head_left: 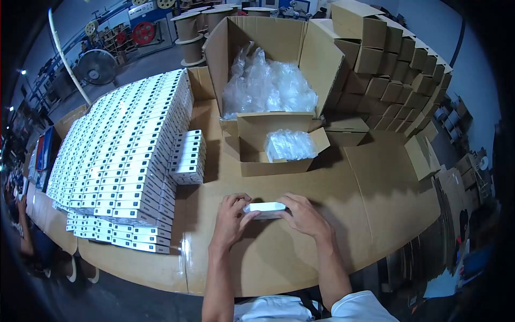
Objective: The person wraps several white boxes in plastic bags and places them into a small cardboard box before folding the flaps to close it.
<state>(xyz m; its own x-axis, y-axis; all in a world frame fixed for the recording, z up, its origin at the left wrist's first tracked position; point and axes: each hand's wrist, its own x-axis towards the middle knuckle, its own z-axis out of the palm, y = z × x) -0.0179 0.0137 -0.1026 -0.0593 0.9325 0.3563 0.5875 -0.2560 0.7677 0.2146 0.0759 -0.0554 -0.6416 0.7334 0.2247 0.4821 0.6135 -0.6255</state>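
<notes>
A small white box (pixel 266 209) lies on the cardboard-covered table (pixel 375 182), close to the near edge. My left hand (pixel 230 217) grips its left end and my right hand (pixel 304 214) grips its right end. Behind it stands a small open carton (pixel 279 161) holding a clear plastic bag (pixel 289 144). To the left is a big stack of white boxes (pixel 126 155), with a short stack of white boxes (pixel 189 156) beside it.
A large open carton (pixel 252 37) with crumpled plastic film (pixel 268 86) stands at the back. Stacked small brown cartons (pixel 394 75) fill the right rear. A fan (pixel 96 67) and cable reels (pixel 196 29) stand beyond. Flat cardboard (pixel 456 193) lies at the right.
</notes>
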